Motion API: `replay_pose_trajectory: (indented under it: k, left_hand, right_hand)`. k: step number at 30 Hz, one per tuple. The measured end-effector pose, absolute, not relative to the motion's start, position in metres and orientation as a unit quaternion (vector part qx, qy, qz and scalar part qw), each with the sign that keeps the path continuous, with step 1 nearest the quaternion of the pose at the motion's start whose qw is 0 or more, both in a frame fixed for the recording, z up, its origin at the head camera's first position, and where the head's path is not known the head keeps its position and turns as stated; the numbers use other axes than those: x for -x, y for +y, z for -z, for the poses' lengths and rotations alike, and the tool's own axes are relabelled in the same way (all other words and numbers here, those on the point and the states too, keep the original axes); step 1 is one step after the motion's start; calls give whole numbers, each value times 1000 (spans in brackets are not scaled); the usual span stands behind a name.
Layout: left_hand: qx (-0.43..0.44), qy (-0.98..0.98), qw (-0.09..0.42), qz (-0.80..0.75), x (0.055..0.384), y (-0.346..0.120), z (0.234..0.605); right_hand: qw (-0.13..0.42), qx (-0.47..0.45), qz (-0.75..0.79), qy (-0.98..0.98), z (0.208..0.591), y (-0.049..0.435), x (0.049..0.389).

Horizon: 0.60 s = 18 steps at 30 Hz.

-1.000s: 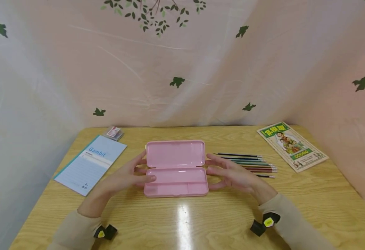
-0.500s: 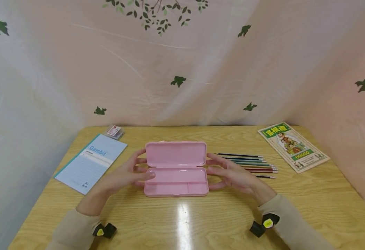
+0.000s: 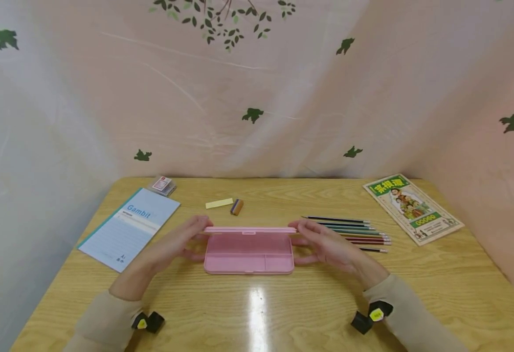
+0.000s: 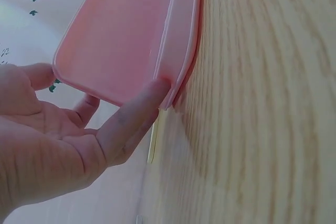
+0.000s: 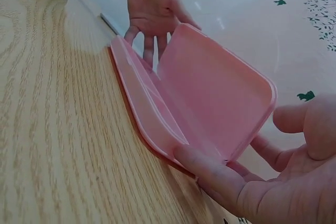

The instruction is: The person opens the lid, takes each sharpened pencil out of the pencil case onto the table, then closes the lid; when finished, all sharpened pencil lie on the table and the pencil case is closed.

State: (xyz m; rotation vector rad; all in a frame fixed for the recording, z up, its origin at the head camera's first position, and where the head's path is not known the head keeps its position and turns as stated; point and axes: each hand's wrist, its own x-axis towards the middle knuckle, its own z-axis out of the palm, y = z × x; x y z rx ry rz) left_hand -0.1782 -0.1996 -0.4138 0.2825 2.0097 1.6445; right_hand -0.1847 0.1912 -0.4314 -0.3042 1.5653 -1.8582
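Observation:
A pink pencil case (image 3: 249, 264) stands on the table with its lid (image 3: 250, 230) tilted up, half raised over the base. The base has a long compartment and a smaller one at right, with nothing visible in them. My left hand (image 3: 173, 247) holds the left end, its thumb at the lid's corner and its fingers on the base in the left wrist view. At the right end my right hand (image 3: 327, 247) does likewise, thumb by the lid's edge and a fingertip (image 5: 191, 156) on the base's corner.
Several pencils (image 3: 349, 228) lie right of the case, close to my right hand. Behind it are a pale yellow strip (image 3: 219, 203) and a small brown-and-blue block (image 3: 236, 207). A blue notebook (image 3: 129, 230), a small card box (image 3: 162, 186) and a green-and-white booklet (image 3: 413, 209) lie farther out.
The lid has swung from leaning back to tilting forward over the base, with both thumbs moving up to its edge. The yellow strip and brown block behind it have come into view.

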Motion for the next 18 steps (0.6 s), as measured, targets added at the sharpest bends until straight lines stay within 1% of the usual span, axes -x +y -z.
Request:
replay_pose_trajectory:
  k: [11, 18]
  left_hand:
    - [-117, 751, 273, -590, 179, -199, 419]
    - [-144, 782, 249, -553, 179, -200, 424]
  right_hand:
    - [324, 119, 689, 637, 433, 188, 184]
    - [310, 133, 661, 670, 439, 188, 185]
